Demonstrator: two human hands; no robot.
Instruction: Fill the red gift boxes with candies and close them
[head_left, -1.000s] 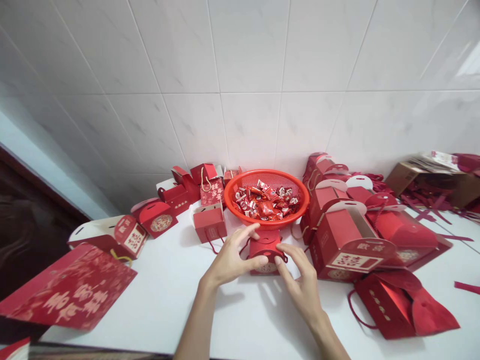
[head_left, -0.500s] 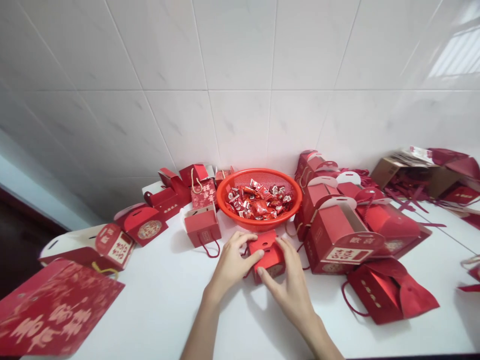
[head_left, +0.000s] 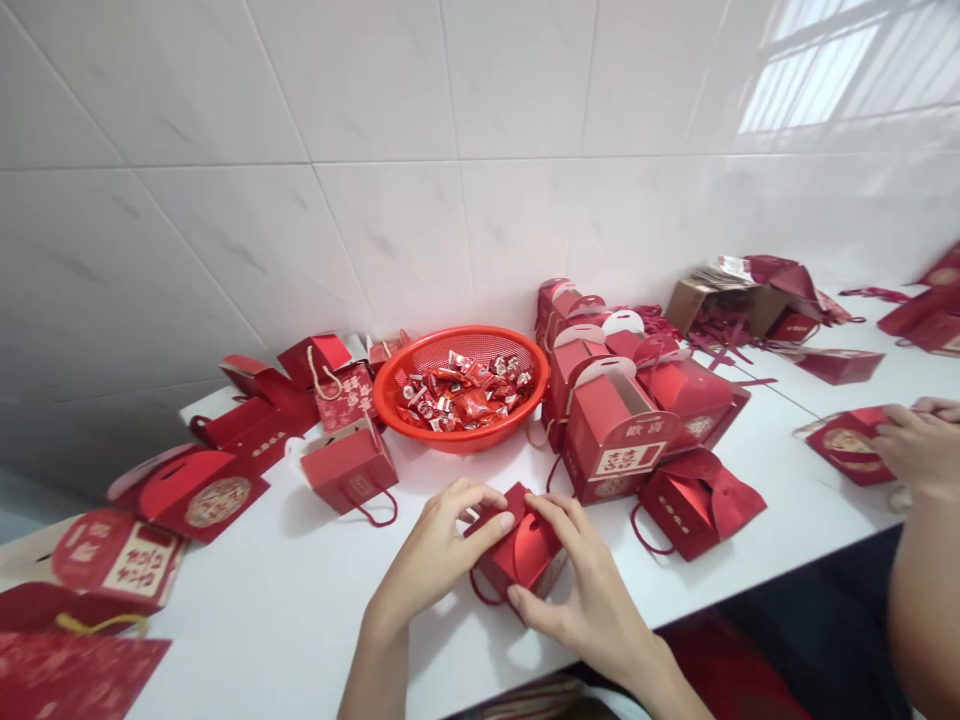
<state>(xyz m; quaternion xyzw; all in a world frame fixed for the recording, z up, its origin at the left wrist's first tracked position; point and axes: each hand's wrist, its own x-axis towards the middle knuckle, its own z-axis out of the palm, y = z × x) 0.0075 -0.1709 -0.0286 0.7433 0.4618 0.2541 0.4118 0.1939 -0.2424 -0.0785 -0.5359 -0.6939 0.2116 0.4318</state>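
A small red gift box (head_left: 529, 550) with a cord handle stands on the white table between my two hands. My left hand (head_left: 442, 535) grips its left side, thumb and fingers on the top flaps. My right hand (head_left: 581, 575) holds the right side, with fingertips on the top and the thumb at the near side. The box's top flaps look folded over. Just behind is a red plastic basket (head_left: 463, 440) holding wrapped candies (head_left: 472, 395).
Red boxes (head_left: 611, 430) crowd the right of the basket, beside another box (head_left: 697, 505). More boxes (head_left: 349, 465) stand at the left. At the far right, another person's hand (head_left: 922, 445) touches a red box (head_left: 851, 450). A tiled wall rises behind.
The view has swung to the right, bringing another person's hands and arm into sight. The box between my hands is turned, and its top flaps now lie folded together.
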